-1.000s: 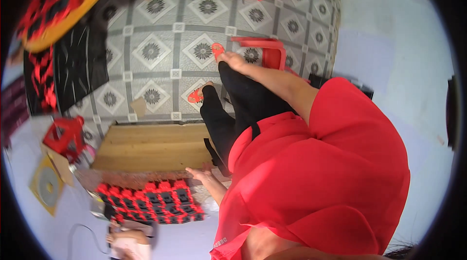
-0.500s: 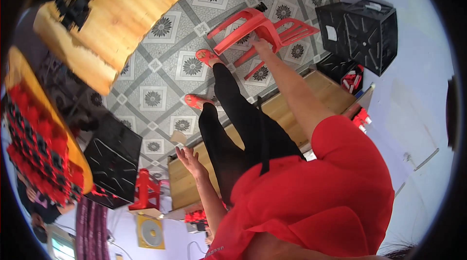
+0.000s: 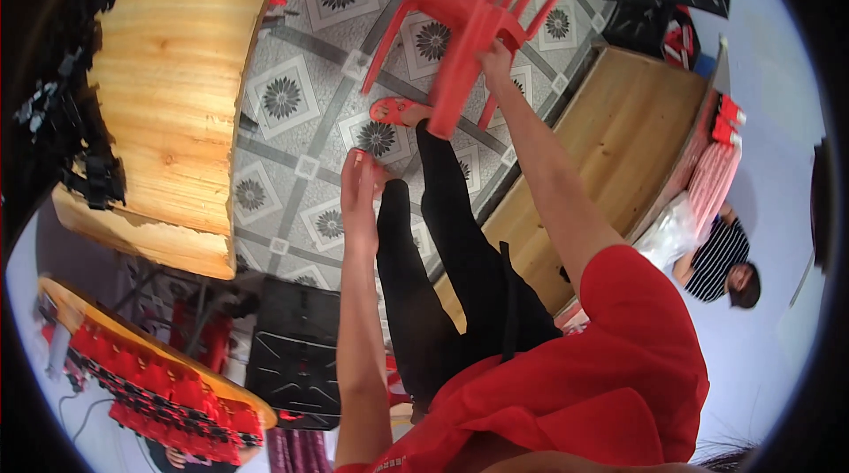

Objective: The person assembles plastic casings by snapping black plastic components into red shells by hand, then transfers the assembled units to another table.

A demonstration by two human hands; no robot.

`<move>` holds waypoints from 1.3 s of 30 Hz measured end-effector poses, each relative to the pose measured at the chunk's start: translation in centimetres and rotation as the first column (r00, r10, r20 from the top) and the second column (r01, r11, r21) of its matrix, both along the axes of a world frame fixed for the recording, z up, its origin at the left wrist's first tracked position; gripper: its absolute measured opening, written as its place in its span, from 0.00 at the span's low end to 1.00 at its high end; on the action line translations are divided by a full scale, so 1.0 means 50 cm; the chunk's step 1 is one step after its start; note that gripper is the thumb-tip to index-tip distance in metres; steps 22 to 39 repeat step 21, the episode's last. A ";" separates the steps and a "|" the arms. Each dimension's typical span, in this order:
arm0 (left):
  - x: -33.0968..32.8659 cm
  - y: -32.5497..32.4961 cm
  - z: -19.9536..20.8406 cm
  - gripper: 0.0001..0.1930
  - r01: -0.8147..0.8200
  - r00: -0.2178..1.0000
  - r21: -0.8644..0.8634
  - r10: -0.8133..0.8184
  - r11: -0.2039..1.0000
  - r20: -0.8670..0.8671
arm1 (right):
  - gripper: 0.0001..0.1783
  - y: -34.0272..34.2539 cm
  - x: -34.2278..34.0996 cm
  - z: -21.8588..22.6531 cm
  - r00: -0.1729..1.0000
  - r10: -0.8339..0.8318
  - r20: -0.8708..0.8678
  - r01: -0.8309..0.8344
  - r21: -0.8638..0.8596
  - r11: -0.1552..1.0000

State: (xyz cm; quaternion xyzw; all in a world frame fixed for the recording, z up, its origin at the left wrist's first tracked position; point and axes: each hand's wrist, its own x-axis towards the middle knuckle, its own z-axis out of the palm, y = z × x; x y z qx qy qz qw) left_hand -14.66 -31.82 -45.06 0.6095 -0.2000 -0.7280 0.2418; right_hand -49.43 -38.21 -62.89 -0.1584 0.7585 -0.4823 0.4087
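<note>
A small red plastic chair [image 3: 464, 20] with a slatted back hangs tilted above the patterned floor. My right hand [image 3: 496, 64] is closed on its side below the backrest, and the chair hides part of my fingers. In front of my left knee is my left hand [image 3: 358, 183], its fingers stretched out, with nothing visible in it. Black trousers and a red sandal [image 3: 398, 110] show on my right leg; my left foot is mostly hidden behind the left hand.
A wooden table [image 3: 177, 93] with black parts [image 3: 93, 164] stands at left. A yellow-edged table [image 3: 159, 345] holds red parts, beside a black crate [image 3: 294, 349]. A low wooden bench [image 3: 610, 137] runs along the right. Another person [image 3: 721, 256] is at far right.
The chair has been turned and lifted, still in my right hand. My left hand has moved forward, its fingers closer together. The view has swung, bringing another person in at right.
</note>
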 end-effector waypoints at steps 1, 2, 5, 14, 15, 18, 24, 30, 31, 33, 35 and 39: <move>-0.026 -0.038 -0.016 0.38 0.026 0.995 -0.003 -0.026 1.000 -0.098 | 0.22 0.037 0.000 0.036 1.000 -0.026 -0.004 0.026 -0.016 1.000; -0.052 -0.074 -0.022 0.39 0.048 0.982 -0.006 -0.048 0.999 -0.185 | 0.21 0.071 0.011 0.077 0.997 -0.068 0.046 0.071 -0.051 0.996; -0.168 -0.153 -0.021 0.43 -0.049 0.949 0.277 0.132 0.960 -0.288 | 0.23 0.144 0.082 0.194 0.993 -0.105 0.062 0.112 -0.113 0.987; -0.303 -0.107 -0.153 0.26 -0.282 0.864 0.488 0.440 0.826 -0.245 | 0.21 0.321 0.274 0.408 0.961 0.132 -0.243 -0.128 0.031 0.991; -0.325 -0.081 -0.119 0.23 -0.208 0.851 0.555 0.429 0.805 -0.303 | 0.21 0.349 0.217 0.421 0.956 0.105 -0.273 -0.099 0.036 0.994; -0.327 -0.001 -0.015 0.39 -0.300 0.864 0.404 0.426 0.864 -0.269 | 0.18 0.413 0.063 0.494 0.693 0.477 -0.540 -0.461 0.176 0.870; -0.296 0.074 0.052 0.43 -0.271 0.926 0.026 0.268 0.962 -0.266 | 0.18 0.367 -0.050 0.618 0.596 0.313 -0.739 -0.245 0.204 0.948; -0.296 0.074 0.052 0.43 -0.271 0.926 0.026 0.268 0.962 -0.266 | 0.18 0.367 -0.050 0.618 0.596 0.313 -0.739 -0.245 0.204 0.948; -0.296 0.074 0.052 0.43 -0.271 0.926 0.026 0.268 0.962 -0.266 | 0.18 0.367 -0.050 0.618 0.596 0.313 -0.739 -0.245 0.204 0.948; -0.296 0.074 0.052 0.43 -0.271 0.926 0.026 0.268 0.962 -0.266 | 0.18 0.367 -0.050 0.618 0.596 0.313 -0.739 -0.245 0.204 0.948; -0.296 0.074 0.052 0.43 -0.271 0.926 0.026 0.268 0.962 -0.266 | 0.18 0.367 -0.050 0.618 0.596 0.313 -0.739 -0.245 0.204 0.948; -0.296 0.074 0.052 0.43 -0.271 0.926 0.026 0.268 0.962 -0.266 | 0.18 0.367 -0.050 0.618 0.596 0.313 -0.739 -0.245 0.204 0.948</move>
